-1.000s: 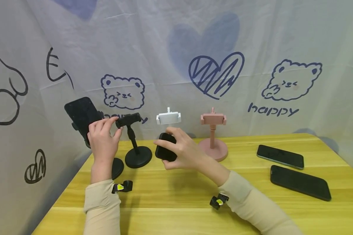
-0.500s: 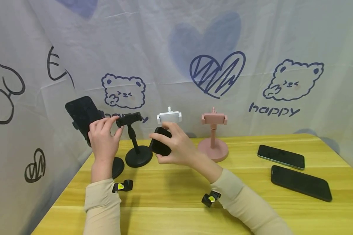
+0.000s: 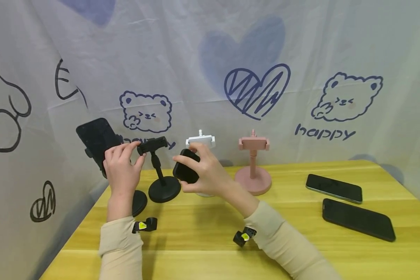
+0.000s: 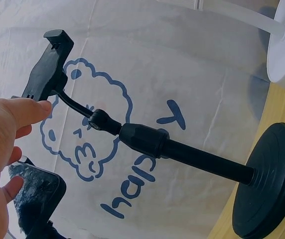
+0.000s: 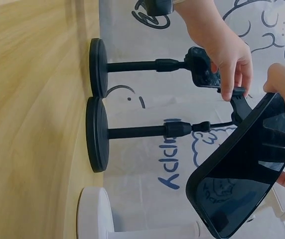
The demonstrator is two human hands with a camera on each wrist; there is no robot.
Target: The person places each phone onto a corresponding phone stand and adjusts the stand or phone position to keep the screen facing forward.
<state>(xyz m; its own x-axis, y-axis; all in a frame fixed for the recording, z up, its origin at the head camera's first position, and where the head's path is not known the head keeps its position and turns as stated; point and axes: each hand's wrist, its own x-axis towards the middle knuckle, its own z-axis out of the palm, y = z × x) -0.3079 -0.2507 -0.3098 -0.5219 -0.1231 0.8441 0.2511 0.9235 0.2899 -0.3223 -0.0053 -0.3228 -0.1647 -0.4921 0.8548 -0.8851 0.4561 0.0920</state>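
Observation:
My left hand pinches the left end of the clamp on a black phone stand. In the left wrist view the finger and thumb are at the lower end of this tilted clamp; nothing sits in it. My right hand grips a black smartphone by its edges, held in the air just right of that clamp. The right wrist view shows the phone's dark glossy screen. Behind my left hand, another black stand carries a black phone, partly hidden by the fingers.
Behind my right hand stands a white phone stand, largely hidden. A pink phone stand is to its right. Two black phones, one farther back and one nearer, lie on the right of the wooden table. A printed cloth hangs behind.
My right hand has carried the smartphone left and slightly up, closer to the black clamp. The left hand keeps its pinch on the clamp, hardly moving.

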